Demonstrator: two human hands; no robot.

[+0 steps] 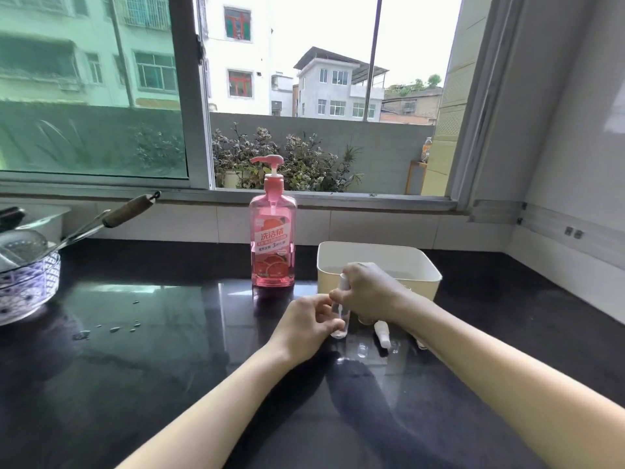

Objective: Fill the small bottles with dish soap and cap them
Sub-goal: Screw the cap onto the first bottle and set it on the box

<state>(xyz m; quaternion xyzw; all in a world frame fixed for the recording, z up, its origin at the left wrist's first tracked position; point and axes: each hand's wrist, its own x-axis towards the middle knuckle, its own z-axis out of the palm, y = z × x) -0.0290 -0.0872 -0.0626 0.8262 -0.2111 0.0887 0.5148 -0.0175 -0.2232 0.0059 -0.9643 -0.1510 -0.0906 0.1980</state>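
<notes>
A small clear bottle (pixel 340 318) stands upright on the dark countertop (pixel 152 333). My left hand (pixel 304 324) grips its lower body. My right hand (pixel 368 292) is closed around the white cap (pixel 344 282) on top of it. A tall pink dish soap pump bottle (pixel 272 231) stands behind, apart from both hands. To the right of the held bottle lies a white spray cap (pixel 383 335), with other small clear bottles (pixel 362 349) beside it, partly hidden by my right forearm.
A cream plastic tub (pixel 419 265) sits behind my right hand. At the far left stands a blue-patterned glass bowl (pixel 27 286) with utensils, one long handle (pixel 128 208) sticking out. Water drops (pixel 115 329) dot the counter. A window sill runs along the back.
</notes>
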